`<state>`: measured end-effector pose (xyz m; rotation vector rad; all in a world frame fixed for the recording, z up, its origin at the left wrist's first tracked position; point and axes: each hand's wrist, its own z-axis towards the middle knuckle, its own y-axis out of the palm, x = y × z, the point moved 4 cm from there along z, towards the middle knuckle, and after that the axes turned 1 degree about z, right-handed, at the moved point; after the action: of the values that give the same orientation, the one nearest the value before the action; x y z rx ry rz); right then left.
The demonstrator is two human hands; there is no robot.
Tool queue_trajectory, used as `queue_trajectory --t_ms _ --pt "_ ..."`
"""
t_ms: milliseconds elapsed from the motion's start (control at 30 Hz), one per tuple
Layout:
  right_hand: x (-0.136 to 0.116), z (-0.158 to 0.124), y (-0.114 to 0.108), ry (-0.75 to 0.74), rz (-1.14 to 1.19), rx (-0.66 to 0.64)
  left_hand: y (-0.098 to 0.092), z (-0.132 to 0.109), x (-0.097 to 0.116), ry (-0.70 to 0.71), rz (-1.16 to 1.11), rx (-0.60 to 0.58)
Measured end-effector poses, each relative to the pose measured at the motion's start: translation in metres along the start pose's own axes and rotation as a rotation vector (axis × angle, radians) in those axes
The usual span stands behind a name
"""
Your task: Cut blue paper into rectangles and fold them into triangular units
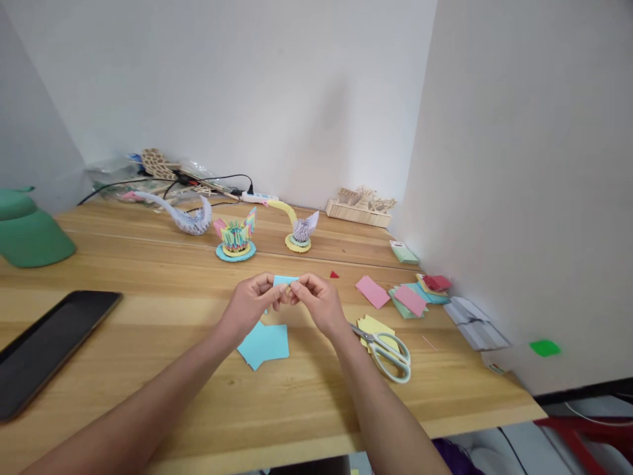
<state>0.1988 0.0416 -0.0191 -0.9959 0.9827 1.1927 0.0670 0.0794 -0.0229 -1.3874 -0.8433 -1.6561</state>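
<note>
A small piece of light blue paper is pinched between my two hands above the middle of the table. My left hand grips its left side with thumb and fingers. On its right side, the thumb and fingers of my right hand are closed on the same paper. Below the hands lie several blue paper sheets, loosely overlapping. Scissors with pale handles rest partly on yellow paper sheets, beside my right forearm. The lower part of the held paper is hidden by my fingers.
Folded-paper swans and a paper basket-like model stand farther back. Pink sheets and white paper stacks lie to the right. A dark tablet and a green object are at left. A power strip sits by the wall.
</note>
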Motion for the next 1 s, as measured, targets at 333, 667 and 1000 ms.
queue_trajectory --t_ms 333,667,1000 --pt "-0.011 -0.006 -0.004 -0.077 -0.169 0.097 0.000 -0.003 0.003 0.038 0.070 -0.037" --pt "-0.022 -0.005 -0.020 -0.162 -0.271 0.231 -0.012 -0.006 0.011 0.206 0.412 0.158" --pt "-0.004 -0.002 -0.003 0.151 0.222 -0.003 -0.010 -0.014 0.024 0.521 0.753 0.242"
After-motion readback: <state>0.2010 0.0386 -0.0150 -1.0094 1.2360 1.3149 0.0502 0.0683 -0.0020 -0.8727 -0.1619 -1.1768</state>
